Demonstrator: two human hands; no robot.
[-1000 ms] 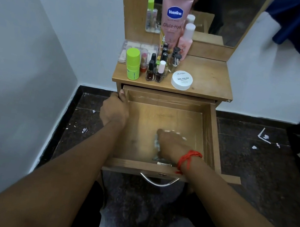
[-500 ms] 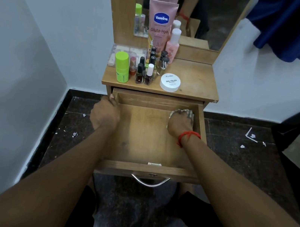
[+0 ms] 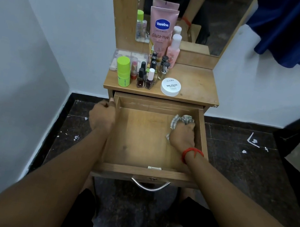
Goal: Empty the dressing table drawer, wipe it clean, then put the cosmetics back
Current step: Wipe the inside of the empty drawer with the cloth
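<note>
Right grip (image 3: 182, 133), closed round a crumpled grey-and-white cloth (image 3: 182, 118), has travelled from the front centre of the drawer (image 3: 145, 171) to its rear right corner. Left grip (image 3: 101, 115) has kept its place, fingers curled over the rear of the drawer's left wall to steady it.

The drawer stands pulled well out from under the counter (image 3: 195, 81) and holds nothing but the cloth and the hand working it. The cloth is pressed to the drawer floor, close to both the right wall and the back wall. The cosmetics wait on the counter: a Vaseline tube (image 3: 161, 28) and a pink bottle (image 3: 173, 48) at the back by the mirror (image 3: 210, 15), a green bottle (image 3: 123, 72) and nail polish bottles (image 3: 145, 77) to the left, and a white jar (image 3: 170, 86) near the front edge.

Stage, as judged: emptying done, wiping under way, refilling not yet begun.

Probable hazards:
- Dust swept toward the rear corner may lodge in the seam rather than lift out.
- Downward pressure on a drawer drawn this far could tilt or unseat it should the left grip slacken.
- A right grip raised carelessly from the rear could strike the counter's front edge, or the white jar just above it.
- The front left of the drawer floor may go unwiped.
</note>
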